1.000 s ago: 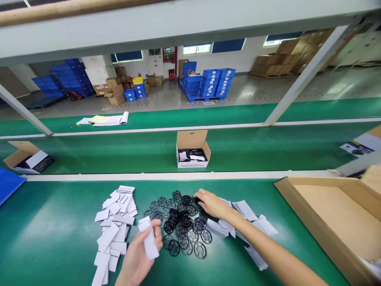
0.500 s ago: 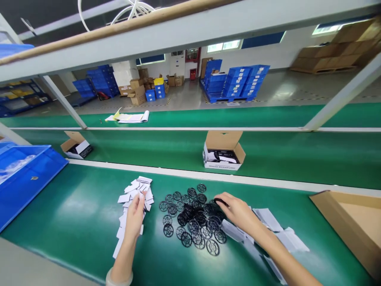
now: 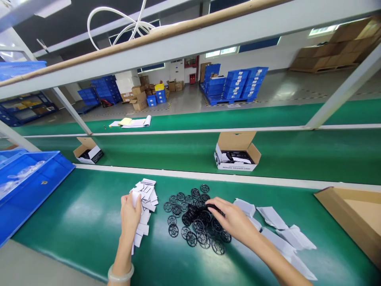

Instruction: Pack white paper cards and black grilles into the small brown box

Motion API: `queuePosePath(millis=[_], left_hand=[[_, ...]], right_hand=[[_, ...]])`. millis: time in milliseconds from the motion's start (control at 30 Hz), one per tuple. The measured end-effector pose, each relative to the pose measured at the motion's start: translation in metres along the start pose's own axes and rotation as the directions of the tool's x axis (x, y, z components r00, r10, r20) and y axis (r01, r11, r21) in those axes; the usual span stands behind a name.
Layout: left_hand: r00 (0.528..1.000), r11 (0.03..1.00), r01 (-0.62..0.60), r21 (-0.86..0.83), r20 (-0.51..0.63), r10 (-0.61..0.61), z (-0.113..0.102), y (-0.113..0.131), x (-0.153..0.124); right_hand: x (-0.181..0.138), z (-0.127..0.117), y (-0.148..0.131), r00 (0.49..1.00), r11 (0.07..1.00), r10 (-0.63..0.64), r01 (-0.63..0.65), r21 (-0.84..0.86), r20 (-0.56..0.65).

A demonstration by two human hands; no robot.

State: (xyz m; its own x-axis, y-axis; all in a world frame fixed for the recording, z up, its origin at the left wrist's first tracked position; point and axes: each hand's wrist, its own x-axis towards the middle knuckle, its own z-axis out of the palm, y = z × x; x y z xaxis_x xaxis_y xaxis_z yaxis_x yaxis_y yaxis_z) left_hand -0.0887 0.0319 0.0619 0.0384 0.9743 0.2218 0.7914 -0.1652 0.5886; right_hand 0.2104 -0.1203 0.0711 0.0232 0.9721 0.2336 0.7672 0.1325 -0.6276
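- My left hand (image 3: 130, 212) rests on the pile of small white paper sleeves (image 3: 145, 198), near the front edge of the green worktop (image 3: 74, 214). Its grip is curled around one sleeve at the top of the pile, thumb side up.
- My right hand (image 3: 233, 220) lies on the heap of black round plastic grilles (image 3: 195, 216), which sits mid-worktop just right of the sleeves. The fingertips press together on one dark grille at the heap's far right side, though I cannot tell how firmly.
- I judge the grilles light, stiff and thin, with open spokes that hook into one another. I would pinch one by its rim and lift it straight up, so neighbours do not drag along.
- The sleeves look feather-light and floppy, easy to crease or slide away. I would take one at a short end, thumb on top.
- More white sleeves (image 3: 279, 226), looking fuller, lie scattered toward the worktop's right front, beside my right forearm.
- A blue plastic crate (image 3: 32, 190) at the left edge holds clear, glossy pieces I cannot identify.
- A flat cardboard tray (image 3: 351, 216) sits at the right edge; the part I see shows only bare cardboard.
- On the conveyor belt (image 3: 312, 155) behind the worktop, an open product carton (image 3: 237, 153) holds dark items and white inserts. A second open carton (image 3: 88, 150) stands farther left, its contents dark and unclear.
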Motion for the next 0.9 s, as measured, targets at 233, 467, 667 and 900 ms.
queuePosePath(millis=[233, 467, 667, 900], left_hand=[[0.985, 0.962, 0.173, -0.21, 0.009, -0.175, -0.003, -0.009, 0.01], [0.692, -0.069, 0.722, -0.688, 0.72, 0.056, 0.029, 0.041, -0.053], [0.344, -0.426, 0.879, -0.214, 0.904, 0.254, 0.062, 0.069, -0.112], [0.382, -0.3, 0.893, -0.335, 0.918, 0.111, 0.061, 0.062, -0.118]], right_hand=[[-0.006, 0.003, 0.002, 1.0, 0.999, 0.015, -0.016, 0.051, 0.006], [-0.012, 0.013, -0.046, 1.0, 0.969, 0.026, -0.021, 0.245, -0.017], [-0.021, 0.006, -0.048, 0.991, 0.996, -0.066, 0.072, 0.053, -0.116], [-0.071, 0.001, 0.039, 0.989, 0.89, 0.094, -0.137, -0.434, -0.118]])
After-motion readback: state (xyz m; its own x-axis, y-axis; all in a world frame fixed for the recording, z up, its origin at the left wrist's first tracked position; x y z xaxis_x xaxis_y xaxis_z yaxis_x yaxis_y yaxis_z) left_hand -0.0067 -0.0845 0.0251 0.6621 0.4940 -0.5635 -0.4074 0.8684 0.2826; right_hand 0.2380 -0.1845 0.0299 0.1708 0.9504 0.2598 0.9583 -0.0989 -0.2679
